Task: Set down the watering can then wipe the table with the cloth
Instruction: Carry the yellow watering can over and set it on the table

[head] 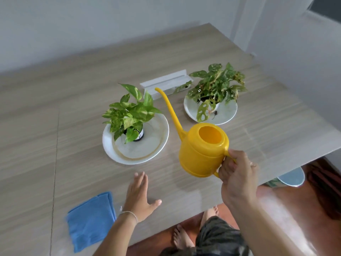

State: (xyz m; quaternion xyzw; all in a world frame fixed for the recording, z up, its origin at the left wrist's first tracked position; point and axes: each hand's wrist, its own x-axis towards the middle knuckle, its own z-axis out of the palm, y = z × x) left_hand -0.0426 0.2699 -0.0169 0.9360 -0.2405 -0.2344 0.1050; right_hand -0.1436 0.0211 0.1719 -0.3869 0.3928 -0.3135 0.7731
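Gripping the yellow plastic watering can [201, 150] by its handle above the wood-grain table [258, 130], the right hand [238, 180] had yet to lower it; the left hand [140, 198] lay spread flat beside the folded blue cloth [90, 220], probably its next pickup.

Glossy yellow plastic watering can [201, 154], soft blue cloth [91, 220], matt wood-grain table [55, 108] w/ glazed white plates [162, 133]
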